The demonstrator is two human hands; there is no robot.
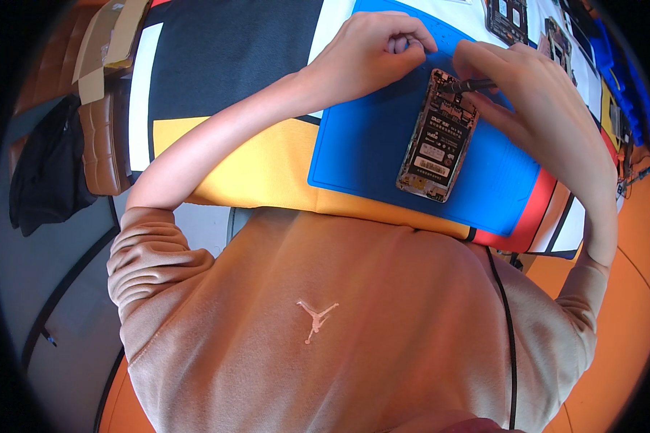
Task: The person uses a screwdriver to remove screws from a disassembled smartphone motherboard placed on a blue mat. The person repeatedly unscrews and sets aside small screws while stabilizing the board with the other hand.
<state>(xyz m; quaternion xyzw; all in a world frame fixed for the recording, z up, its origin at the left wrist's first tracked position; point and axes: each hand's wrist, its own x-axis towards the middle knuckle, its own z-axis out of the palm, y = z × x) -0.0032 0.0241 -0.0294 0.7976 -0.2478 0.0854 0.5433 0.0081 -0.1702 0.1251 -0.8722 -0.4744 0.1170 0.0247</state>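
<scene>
The right hand [523, 85] pinches a dark pen-shaped tool [477, 85] between thumb and fingers, gripping low, probably for fine control, with its tip at the upper end of an opened phone [438, 137]. The left hand [379, 52] curls at the phone's 11 o'clock, fingers drawn in toward the thumb; from where I stand I can't tell whether it holds anything small.

The phone lies flat, innards up, its long black battery [435, 144] toward the person and the circuit board near the tool, which seems to suit the right hand coming in from 2 o'clock. Under it, a blue mat [361, 144] likely shields the striped tablecloth [253, 166]. Out at 1 o'clock rests another opened device [508, 18], apparently set aside to leave elbow room. Between 9 and 10, well apart, stands an open cardboard box [115, 43].
</scene>
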